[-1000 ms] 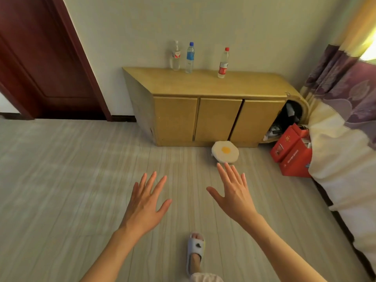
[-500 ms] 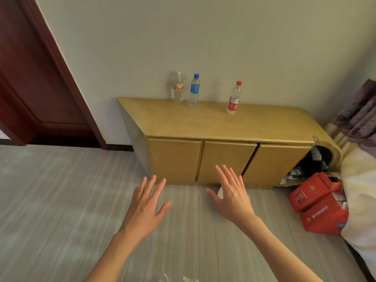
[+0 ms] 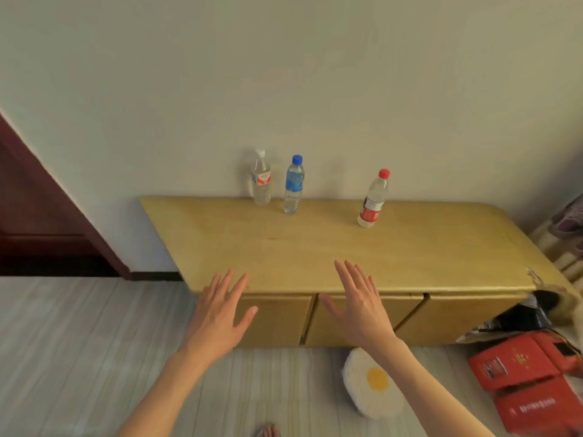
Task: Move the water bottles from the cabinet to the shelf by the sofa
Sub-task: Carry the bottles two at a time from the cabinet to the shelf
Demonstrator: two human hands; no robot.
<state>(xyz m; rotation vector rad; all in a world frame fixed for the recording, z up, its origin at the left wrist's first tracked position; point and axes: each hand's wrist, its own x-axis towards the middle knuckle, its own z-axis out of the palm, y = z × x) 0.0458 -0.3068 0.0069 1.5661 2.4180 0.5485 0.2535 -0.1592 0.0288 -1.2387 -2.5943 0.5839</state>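
Note:
Three water bottles stand upright on a low yellow cabinet (image 3: 410,247) against the wall: one with a white cap (image 3: 261,178), one with a blue cap and blue label (image 3: 293,186) beside it, and one with a red cap and red label (image 3: 373,200) further right. My left hand (image 3: 220,313) and my right hand (image 3: 359,305) are held out with fingers spread, near the cabinet's front edge, well short of the bottles. Neither hand holds anything.
A fried-egg shaped cushion (image 3: 372,386) lies on the floor below my right arm. Red boxes (image 3: 530,383) sit at the lower right beside the cabinet's cluttered open end (image 3: 530,313). A dark red door (image 3: 41,216) stands at the left. A curtain edge (image 3: 568,222) shows far right.
The cabinet and bottles have come much closer and larger in view. Both hands, still spread, have risen from over the floor to the cabinet's front edge.

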